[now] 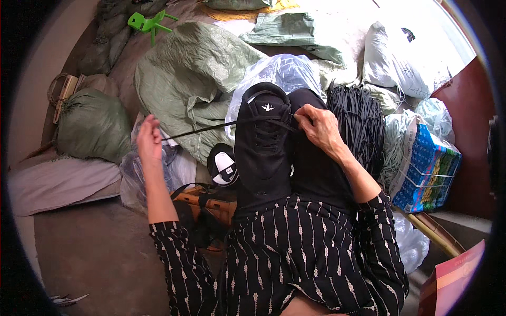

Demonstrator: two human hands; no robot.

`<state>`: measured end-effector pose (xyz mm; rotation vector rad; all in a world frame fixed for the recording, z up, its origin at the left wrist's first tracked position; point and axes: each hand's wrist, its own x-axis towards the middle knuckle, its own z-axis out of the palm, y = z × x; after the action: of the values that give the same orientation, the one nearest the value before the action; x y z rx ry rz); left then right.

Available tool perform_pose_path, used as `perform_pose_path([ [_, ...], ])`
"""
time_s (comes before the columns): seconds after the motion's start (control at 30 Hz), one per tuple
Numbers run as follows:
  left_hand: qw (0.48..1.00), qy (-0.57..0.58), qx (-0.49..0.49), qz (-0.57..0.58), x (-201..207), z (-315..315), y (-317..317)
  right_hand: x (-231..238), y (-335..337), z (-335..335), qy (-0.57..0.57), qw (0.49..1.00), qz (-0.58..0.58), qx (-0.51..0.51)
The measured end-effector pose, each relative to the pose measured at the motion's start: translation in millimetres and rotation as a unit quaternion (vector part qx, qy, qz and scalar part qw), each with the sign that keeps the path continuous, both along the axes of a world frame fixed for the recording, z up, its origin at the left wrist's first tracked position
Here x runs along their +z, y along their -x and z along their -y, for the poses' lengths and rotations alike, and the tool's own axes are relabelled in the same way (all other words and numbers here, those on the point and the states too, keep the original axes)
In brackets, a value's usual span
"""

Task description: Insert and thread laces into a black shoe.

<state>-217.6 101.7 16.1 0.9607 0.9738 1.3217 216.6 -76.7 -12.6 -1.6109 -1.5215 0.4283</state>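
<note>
A black lace-up shoe (263,152) lies across my lap, with a small white emblem on its tongue and black laces threaded in part. My left hand (149,139) is held out to the left, its fingers closed on a black shoelace (203,129) that runs taut to the shoe. Beside the shoe's right edge, near the upper eyelets, my right hand (319,128) is pinched; a thin pale tip shows at its fingers, too small to name. A second black shoe (223,165) with a white insole sits left of my lap.
A thick bundle of black laces (358,124) hangs at my right, next to pale laces (396,145) and a blue patterned bag (427,168). Large green sacks (197,79) fill the far floor. A green plastic stool (150,23) stands far left; an orange-brown crate (205,203) is near.
</note>
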Motion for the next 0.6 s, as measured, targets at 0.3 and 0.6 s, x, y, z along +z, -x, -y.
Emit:
perform_pose_path([
  [0.3, 0.871, -0.255, -0.074, -0.414, -5, 81, -161, 5, 1, -8, 0.032, 0.999, 0.025, 0.018],
  [0.6, 0.809, -0.351, -0.051, -0.47, -11, 97, -205, 13, 11, -23, 0.031, 0.983, 0.18, 0.002],
])
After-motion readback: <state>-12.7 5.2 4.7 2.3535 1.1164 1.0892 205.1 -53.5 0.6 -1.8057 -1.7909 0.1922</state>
